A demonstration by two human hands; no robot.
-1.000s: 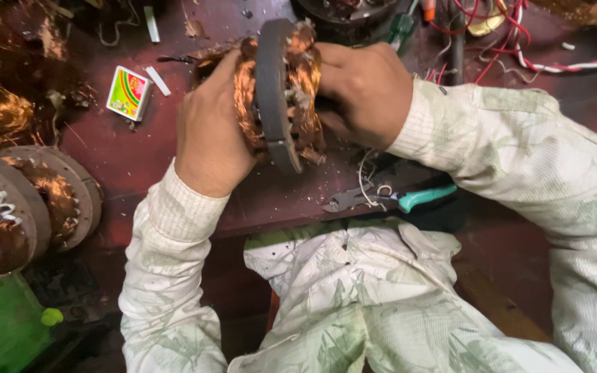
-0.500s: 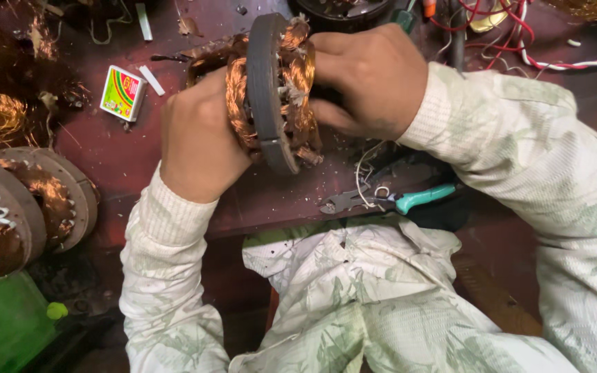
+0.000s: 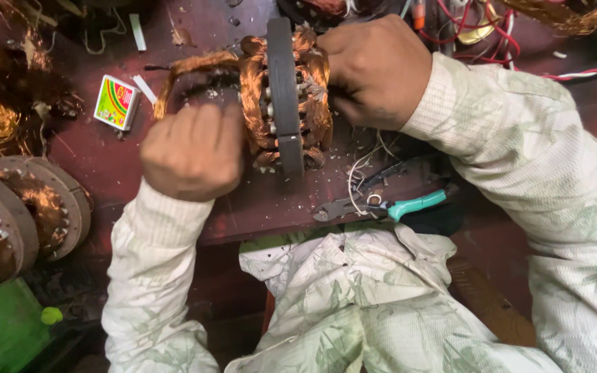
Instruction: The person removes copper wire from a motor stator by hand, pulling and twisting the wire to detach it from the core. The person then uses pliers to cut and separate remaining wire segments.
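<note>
A round grey motor stator (image 3: 285, 97) with copper windings stands on edge on the dark red bench. My right hand (image 3: 376, 72) grips its right side and steadies it. My left hand (image 3: 193, 150) is closed in a fist to the left of the stator, shut on a bundle of copper wire (image 3: 191, 67) that arcs out from the stator's left face. The fingers hide where the wire ends inside the fist.
Green-handled pliers (image 3: 381, 204) lie near the bench's front edge. A small bright cardboard box (image 3: 116, 102) sits at the left. More wound stators (image 3: 25, 214) stand at far left; red and white wires (image 3: 492, 34) tangle at the back right.
My left hand has come off the stator's left face and moved left and toward me, drawing a loop of copper wire out. The stator now stands more upright.
</note>
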